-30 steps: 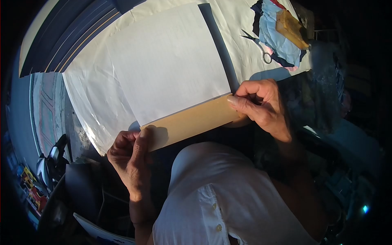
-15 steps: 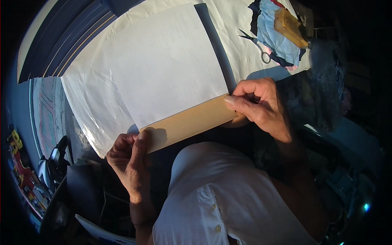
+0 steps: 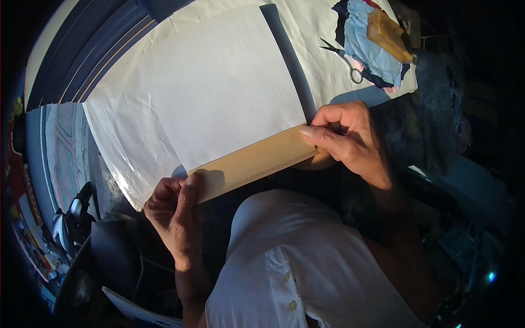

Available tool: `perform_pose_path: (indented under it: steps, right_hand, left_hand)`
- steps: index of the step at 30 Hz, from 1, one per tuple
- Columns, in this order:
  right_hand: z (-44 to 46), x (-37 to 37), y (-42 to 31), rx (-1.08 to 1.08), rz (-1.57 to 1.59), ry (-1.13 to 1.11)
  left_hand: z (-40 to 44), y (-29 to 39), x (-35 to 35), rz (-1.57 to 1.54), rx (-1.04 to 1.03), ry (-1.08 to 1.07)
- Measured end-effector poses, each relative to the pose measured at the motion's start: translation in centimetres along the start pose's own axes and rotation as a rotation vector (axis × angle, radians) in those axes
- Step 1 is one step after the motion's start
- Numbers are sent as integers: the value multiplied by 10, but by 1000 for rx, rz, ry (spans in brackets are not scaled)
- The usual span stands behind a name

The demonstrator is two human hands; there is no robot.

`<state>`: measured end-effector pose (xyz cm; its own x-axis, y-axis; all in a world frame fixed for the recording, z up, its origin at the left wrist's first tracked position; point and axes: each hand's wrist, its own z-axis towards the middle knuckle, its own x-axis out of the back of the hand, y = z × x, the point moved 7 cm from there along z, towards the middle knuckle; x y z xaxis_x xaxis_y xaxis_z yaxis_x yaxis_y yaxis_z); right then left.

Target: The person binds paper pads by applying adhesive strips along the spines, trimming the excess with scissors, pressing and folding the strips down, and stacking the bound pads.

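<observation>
A large white sheet of paper [image 3: 224, 87] lies before me, with a flat tan strip [image 3: 257, 157], like brown kraft paper, along its near edge. At the strip's left end my left hand [image 3: 175, 210] pinches the corner between thumb and fingers. The strip's right end is held by my right hand [image 3: 350, 142], thumb on top and fingers curled beneath. Both hands are closed. The underside of the strip is hidden, and I cannot tell how it joins the sheet. A dark band runs beside the sheet's right edge, perhaps its shadow.
Pale wrinkled sheeting [image 3: 123, 147] covers the work surface. Scissors [image 3: 344, 60] lie at the upper right, touching light-blue cloth [image 3: 363, 41] with a yellowish block [image 3: 390, 37] on top. Dark blue layered boards [image 3: 93, 49] stand at the upper left. A motorbike-like shape [image 3: 71, 224] is at the left.
Both hands keep their hold on the strip and barely move. The view has shifted slightly, most visibly at the left edge.
</observation>
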<state>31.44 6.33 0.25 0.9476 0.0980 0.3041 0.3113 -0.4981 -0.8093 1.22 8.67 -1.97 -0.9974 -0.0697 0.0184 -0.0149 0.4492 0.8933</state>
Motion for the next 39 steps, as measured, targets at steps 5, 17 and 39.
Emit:
perform_pose_path:
  steps: [5,17,39]
  right_hand:
    - [-1,0,-4,-1,9,23]
    - [-4,-4,5,-11,134,105]
    - [-2,-3,10,-29,160,93]
  left_hand:
    - [0,2,3,47,6,7]
    - [0,5,0,40,84,-90]
    - [2,2,-2,24,129,-108]
